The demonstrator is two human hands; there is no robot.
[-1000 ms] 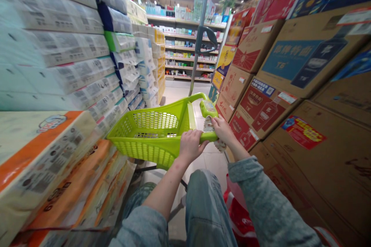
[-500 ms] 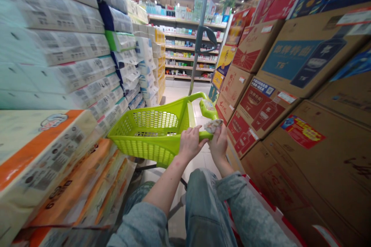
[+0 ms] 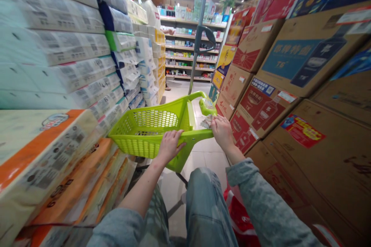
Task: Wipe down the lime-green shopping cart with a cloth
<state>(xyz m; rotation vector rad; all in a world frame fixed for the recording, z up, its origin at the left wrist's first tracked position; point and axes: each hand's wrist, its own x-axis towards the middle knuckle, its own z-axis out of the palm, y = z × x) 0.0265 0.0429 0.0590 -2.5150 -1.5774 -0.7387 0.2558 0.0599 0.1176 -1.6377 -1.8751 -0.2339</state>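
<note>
A lime-green plastic shopping cart (image 3: 185,147) with a slotted basket stands in front of my knees. My left hand (image 3: 170,146) is closed over the basket's near rim, fingers on top and thumb along the outside. At the cart's handle end, my right hand (image 3: 222,128) presses a crumpled whitish cloth (image 3: 206,122) around the handle corner, just below the rounded green holder (image 3: 207,106) on the bar. Part of the cloth is hidden beneath my right fingers.
Wrapped tissue packs (image 3: 87,46) are stacked high on the left. Liquor cartons (image 3: 278,73) line the right side. A grey pole (image 3: 199,31) rises behind the cart. Beyond it, a person in a white shirt (image 3: 152,13) stands by shelves (image 3: 191,38). Red bag (image 3: 242,216) lies near my right leg.
My left hand has slid left along the basket rim, away from the handle. My right hand has shifted slightly right with the cloth. The person behind has stepped further into view.
</note>
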